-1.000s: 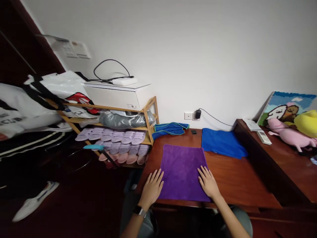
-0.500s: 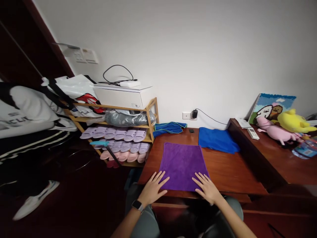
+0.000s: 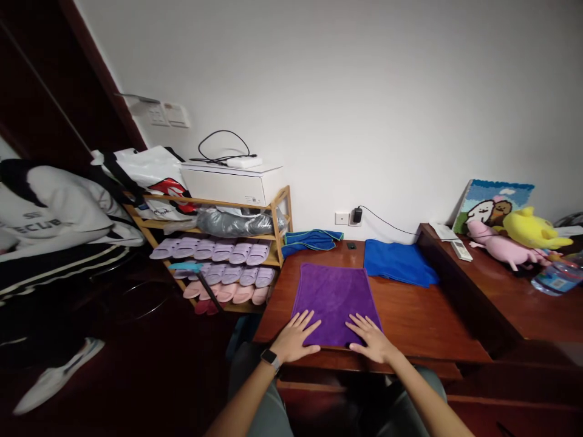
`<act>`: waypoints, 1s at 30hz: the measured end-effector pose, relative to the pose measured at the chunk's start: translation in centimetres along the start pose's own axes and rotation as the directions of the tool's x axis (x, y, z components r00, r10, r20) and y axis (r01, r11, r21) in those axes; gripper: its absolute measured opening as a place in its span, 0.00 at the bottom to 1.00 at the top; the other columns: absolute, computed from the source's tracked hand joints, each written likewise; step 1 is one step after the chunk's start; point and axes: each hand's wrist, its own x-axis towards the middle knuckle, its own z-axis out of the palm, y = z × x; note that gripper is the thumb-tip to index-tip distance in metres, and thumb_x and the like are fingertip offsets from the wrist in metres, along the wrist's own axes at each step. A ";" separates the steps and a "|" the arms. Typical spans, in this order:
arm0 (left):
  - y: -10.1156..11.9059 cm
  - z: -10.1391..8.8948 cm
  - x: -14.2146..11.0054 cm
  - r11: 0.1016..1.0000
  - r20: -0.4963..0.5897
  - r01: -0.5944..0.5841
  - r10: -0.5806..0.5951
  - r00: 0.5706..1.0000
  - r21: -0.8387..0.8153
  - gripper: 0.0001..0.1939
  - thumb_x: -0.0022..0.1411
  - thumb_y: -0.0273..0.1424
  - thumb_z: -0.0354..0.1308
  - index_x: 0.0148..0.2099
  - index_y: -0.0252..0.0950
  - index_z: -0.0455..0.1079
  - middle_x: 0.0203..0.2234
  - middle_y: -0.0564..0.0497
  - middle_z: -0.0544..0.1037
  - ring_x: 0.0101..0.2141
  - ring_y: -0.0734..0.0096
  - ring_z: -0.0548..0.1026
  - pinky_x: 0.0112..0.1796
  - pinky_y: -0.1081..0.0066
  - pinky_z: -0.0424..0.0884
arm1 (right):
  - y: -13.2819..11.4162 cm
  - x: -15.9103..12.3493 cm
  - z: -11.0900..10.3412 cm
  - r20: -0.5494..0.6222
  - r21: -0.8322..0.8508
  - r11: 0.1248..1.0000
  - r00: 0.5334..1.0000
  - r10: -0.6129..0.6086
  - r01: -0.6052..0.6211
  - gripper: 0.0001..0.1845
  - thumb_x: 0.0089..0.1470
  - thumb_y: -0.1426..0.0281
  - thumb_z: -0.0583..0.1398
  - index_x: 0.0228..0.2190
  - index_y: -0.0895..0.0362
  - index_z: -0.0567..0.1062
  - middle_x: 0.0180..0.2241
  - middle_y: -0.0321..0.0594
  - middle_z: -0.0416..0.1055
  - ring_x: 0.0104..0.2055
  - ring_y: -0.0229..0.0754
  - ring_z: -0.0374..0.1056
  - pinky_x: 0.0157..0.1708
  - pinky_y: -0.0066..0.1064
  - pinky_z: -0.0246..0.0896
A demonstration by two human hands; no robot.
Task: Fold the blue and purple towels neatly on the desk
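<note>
A purple cloth (image 3: 334, 296) lies spread flat on the red-brown wooden table (image 3: 419, 321). My left hand (image 3: 297, 335) rests on the cloth's near left corner, fingers spread and flat. A dark watch sits on that wrist. My right hand (image 3: 371, 337) lies on the near right corner, fingers also spread. Neither hand holds anything. Behind the purple cloth lies a flat blue cloth (image 3: 398, 263), and a folded blue cloth with green trim (image 3: 310, 240) sits at the table's far left corner.
A wooden rack (image 3: 237, 255) of lilac and pink slippers stands left of the table, a white box (image 3: 232, 179) on top. A raised shelf on the right carries plush toys (image 3: 519, 240), a picture, a remote and a water bottle. A charger hangs from the wall socket (image 3: 350, 216). Clothing hangs at far left.
Both hands have slid toward me along the purple cloth, from its middle sides to its near edge, and moved closer together. The camera view has drawn back and turned slightly right.
</note>
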 end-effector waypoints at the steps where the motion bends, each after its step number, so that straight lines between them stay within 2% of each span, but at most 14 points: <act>1: 0.3 -0.1 -0.3 1.000 -0.025 0.024 -0.024 0.999 0.003 0.36 0.72 0.59 0.55 0.76 0.53 0.62 0.74 0.44 0.67 0.71 0.48 0.66 0.68 0.47 0.62 | 0.0 0.0 0.4 -0.048 0.017 1.000 0.999 0.019 -0.018 0.33 0.70 0.44 0.53 0.70 0.40 0.69 0.75 0.38 0.60 0.77 0.52 0.54 0.76 0.54 0.47; 2: 0.7 -0.2 -0.3 0.999 -0.060 0.053 -0.053 0.997 0.001 0.32 0.76 0.56 0.52 0.75 0.53 0.64 0.71 0.45 0.71 0.69 0.50 0.69 0.67 0.49 0.64 | -0.2 0.3 0.8 -0.111 0.031 0.999 0.993 0.044 -0.041 0.30 0.73 0.47 0.50 0.67 0.41 0.73 0.72 0.38 0.65 0.75 0.51 0.58 0.75 0.52 0.52; 4: 1.6 -0.5 0.9 0.994 -0.154 0.113 -0.113 0.982 -0.014 0.27 0.80 0.49 0.47 0.72 0.49 0.69 0.66 0.45 0.77 0.64 0.54 0.74 0.65 0.52 0.68 | -0.8 1.8 1.4 -0.257 0.054 0.993 0.960 0.112 -0.101 0.30 0.75 0.51 0.46 0.65 0.44 0.76 0.70 0.41 0.69 0.72 0.50 0.64 0.72 0.49 0.59; 6: 2.3 -0.6 3.3 0.988 -0.235 0.154 -0.155 0.960 -0.021 0.26 0.81 0.45 0.45 0.72 0.45 0.70 0.65 0.44 0.77 0.64 0.55 0.74 0.65 0.53 0.68 | -1.9 4.4 2.0 -0.361 0.061 0.983 0.914 0.183 -0.173 0.32 0.75 0.53 0.44 0.67 0.48 0.74 0.71 0.44 0.67 0.73 0.51 0.63 0.72 0.50 0.59; 8: 2.3 -0.3 6.1 0.984 -0.251 0.177 -0.172 0.952 -0.004 0.27 0.81 0.43 0.45 0.72 0.43 0.69 0.69 0.43 0.74 0.68 0.54 0.71 0.67 0.50 0.66 | -2.9 7.3 2.6 -0.367 0.042 0.969 0.898 0.241 -0.243 0.33 0.75 0.54 0.44 0.71 0.52 0.69 0.74 0.46 0.61 0.76 0.54 0.57 0.74 0.53 0.55; 10: 1.4 0.6 7.8 0.975 -0.222 0.222 -0.212 0.952 0.021 0.28 0.79 0.44 0.47 0.74 0.42 0.67 0.71 0.41 0.70 0.70 0.51 0.68 0.68 0.47 0.65 | -3.2 9.2 3.4 -0.309 -0.003 0.954 0.908 0.283 -0.299 0.34 0.74 0.54 0.46 0.72 0.53 0.66 0.75 0.47 0.57 0.78 0.56 0.52 0.75 0.57 0.50; 12: -0.1 1.9 7.8 0.956 -0.190 0.291 -0.279 0.941 0.040 0.30 0.78 0.46 0.49 0.75 0.40 0.66 0.73 0.38 0.68 0.71 0.48 0.66 0.68 0.44 0.64 | -2.4 9.5 4.3 -0.265 -0.046 0.941 0.912 0.313 -0.336 0.35 0.73 0.54 0.47 0.74 0.53 0.63 0.76 0.46 0.55 0.79 0.56 0.49 0.76 0.58 0.45; 15: -2.9 3.7 5.7 0.915 -0.199 0.398 -0.378 0.904 0.069 0.33 0.77 0.45 0.48 0.76 0.35 0.63 0.74 0.35 0.64 0.72 0.47 0.65 0.69 0.43 0.62 | 0.7 7.6 5.1 -0.288 -0.089 0.914 0.888 0.358 -0.397 0.36 0.72 0.52 0.47 0.74 0.51 0.63 0.76 0.44 0.53 0.79 0.55 0.49 0.76 0.58 0.44; 17: -4.3 4.1 4.6 0.898 -0.241 0.430 -0.399 0.885 0.091 0.31 0.78 0.42 0.46 0.75 0.34 0.65 0.73 0.36 0.66 0.72 0.48 0.65 0.70 0.43 0.61 | 2.8 6.5 4.7 -0.319 -0.105 0.887 0.860 0.398 -0.450 0.36 0.72 0.51 0.46 0.73 0.51 0.65 0.76 0.45 0.56 0.78 0.55 0.52 0.76 0.57 0.46; 19: -4.7 3.8 5.3 0.890 -0.297 0.443 -0.396 0.869 0.108 0.29 0.78 0.39 0.44 0.73 0.34 0.69 0.71 0.37 0.69 0.72 0.50 0.65 0.71 0.44 0.59 | 3.8 7.0 3.5 -0.353 -0.107 0.859 0.827 0.438 -0.501 0.37 0.73 0.53 0.44 0.72 0.56 0.67 0.75 0.48 0.59 0.77 0.55 0.53 0.76 0.54 0.47; 22: -3.9 3.1 10.0 0.905 -0.333 0.414 -0.361 0.871 0.103 0.28 0.79 0.35 0.42 0.71 0.33 0.70 0.72 0.38 0.68 0.73 0.53 0.64 0.72 0.47 0.58 | 3.0 11.1 1.2 -0.401 -0.104 0.856 0.809 0.429 -0.506 0.37 0.74 0.58 0.41 0.72 0.63 0.66 0.75 0.50 0.57 0.79 0.52 0.50 0.77 0.48 0.43; 26: -2.8 3.7 17.4 0.947 -0.236 0.317 -0.296 0.926 0.057 0.27 0.78 0.39 0.47 0.74 0.44 0.67 0.74 0.45 0.66 0.73 0.52 0.62 0.71 0.46 0.59 | 1.4 18.1 -0.2 -0.316 -0.124 0.872 0.852 0.418 -0.474 0.36 0.74 0.60 0.42 0.74 0.59 0.60 0.77 0.45 0.51 0.80 0.49 0.44 0.78 0.46 0.39; 28: -3.6 4.5 19.0 0.941 -0.193 0.336 -0.322 0.927 0.044 0.28 0.78 0.42 0.49 0.75 0.48 0.66 0.74 0.46 0.65 0.73 0.50 0.62 0.71 0.44 0.58 | 2.1 19.7 -0.1 -0.253 -0.139 0.854 0.852 0.459 -0.502 0.36 0.73 0.59 0.43 0.75 0.59 0.57 0.78 0.44 0.49 0.81 0.50 0.43 0.78 0.48 0.37; 30: -5.6 5.0 18.9 0.921 -0.182 0.387 -0.373 0.910 0.047 0.29 0.77 0.45 0.50 0.76 0.49 0.64 0.75 0.45 0.64 0.74 0.49 0.61 0.71 0.42 0.57 | 3.8 19.8 0.1 -0.236 -0.150 0.817 0.822 0.518 -0.557 0.38 0.73 0.56 0.42 0.76 0.59 0.54 0.78 0.44 0.46 0.81 0.50 0.41 0.78 0.49 0.35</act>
